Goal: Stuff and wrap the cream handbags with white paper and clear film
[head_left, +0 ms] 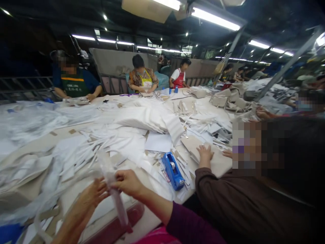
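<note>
A whitish translucent wrapping strip (118, 203) stands upright in front of me, with its lower end by a dark red piece. My right hand (129, 183) pinches this strip at mid-height from the right. On its other side my left hand (92, 195) has its fingers closed against the strip, somewhat blurred. Beneath both hands lies a pale beige item with a dark red panel (111, 225), close to my body. The strip partly covers that panel. I cannot make out what the strip encloses, if anything.
A blue tape dispenser (174, 171) stands to the right. White foam sheets (147, 117) and paper scraps cover much of the table. A co-worker in a brown sleeve (215, 189) handles beige pieces close on my right. Other people sit across the table.
</note>
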### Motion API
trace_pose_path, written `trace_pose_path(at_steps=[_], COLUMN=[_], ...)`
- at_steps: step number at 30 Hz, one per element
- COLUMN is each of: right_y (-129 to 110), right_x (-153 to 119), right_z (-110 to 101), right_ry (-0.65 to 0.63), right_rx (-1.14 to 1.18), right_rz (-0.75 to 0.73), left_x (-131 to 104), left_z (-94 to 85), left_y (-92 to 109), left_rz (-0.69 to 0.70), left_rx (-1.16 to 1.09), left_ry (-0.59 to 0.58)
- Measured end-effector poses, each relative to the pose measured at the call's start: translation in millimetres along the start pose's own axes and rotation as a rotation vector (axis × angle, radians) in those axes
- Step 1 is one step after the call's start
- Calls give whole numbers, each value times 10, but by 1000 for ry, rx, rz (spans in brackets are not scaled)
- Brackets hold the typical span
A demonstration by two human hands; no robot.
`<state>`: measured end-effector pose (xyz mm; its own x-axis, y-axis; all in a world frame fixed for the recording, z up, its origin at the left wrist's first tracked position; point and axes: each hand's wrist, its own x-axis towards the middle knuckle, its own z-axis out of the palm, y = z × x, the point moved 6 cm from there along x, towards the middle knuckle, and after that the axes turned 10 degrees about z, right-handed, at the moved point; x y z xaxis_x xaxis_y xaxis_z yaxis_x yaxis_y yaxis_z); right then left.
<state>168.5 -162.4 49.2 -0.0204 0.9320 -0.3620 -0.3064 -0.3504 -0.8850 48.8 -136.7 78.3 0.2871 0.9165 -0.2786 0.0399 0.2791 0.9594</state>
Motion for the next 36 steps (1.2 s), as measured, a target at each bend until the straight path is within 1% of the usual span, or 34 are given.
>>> trace_pose_path(at_steps=[2, 3, 4, 5, 8, 11, 15, 19, 22, 24, 25, 27, 30, 31, 32, 33, 36], right_y=[-188, -246, -292, -328, -358, -302, -225, -196, -206, -172, -126, 44, 425, 534, 614, 664, 656], right_x=[1, 7, 16, 29, 89, 130, 158, 225, 202, 93, 15, -164, -404, -442, -445, -413, -187], right_z=[-160, -214, -267, -312, -356, -317, -272, -271, -322, -345, -334, -261, -98, -68, -60, -71, -164], right_ry=[91, 104, 128, 154, 158, 116, 105, 110, 162, 192, 178, 79, -142, -177, -178, -153, -30], right_rx=[-66, -90, -108, -123, -132, -113, -73, -40, -19, -17, -23, -39, -29, -8, 23, 62, 162], right_rz=[-27, -14, -8, -12, -32, -17, -9, -27, -70, -67, -42, 71, 345, 420, 471, 499, 498], left_x=[-138, -199, -239, -256, -211, -155, -144, -135, -64, 7, 42, 99, 135, 134, 127, 116, 71], left_z=[212, 291, 348, 387, 424, 439, 427, 384, 285, 180, 121, 13, -77, -80, -72, -55, 25], left_y=[-145, -197, -239, -275, -355, -426, -492, -490, -458, -427, -410, -365, -270, -238, -211, -191, -177], left_rz=[-90, -101, -95, -82, -48, -72, -114, -125, -104, -68, -46, 9, 109, 137, 158, 171, 171], left_rx=[-48, -48, -44, -43, -61, -69, -67, -96, -116, -131, -141, -171, -252, -280, -303, -320, -353], left_ry=[-241, -329, -380, -402, -364, -357, -353, -302, -196, -104, -55, 33, 134, 155, 172, 182, 177])
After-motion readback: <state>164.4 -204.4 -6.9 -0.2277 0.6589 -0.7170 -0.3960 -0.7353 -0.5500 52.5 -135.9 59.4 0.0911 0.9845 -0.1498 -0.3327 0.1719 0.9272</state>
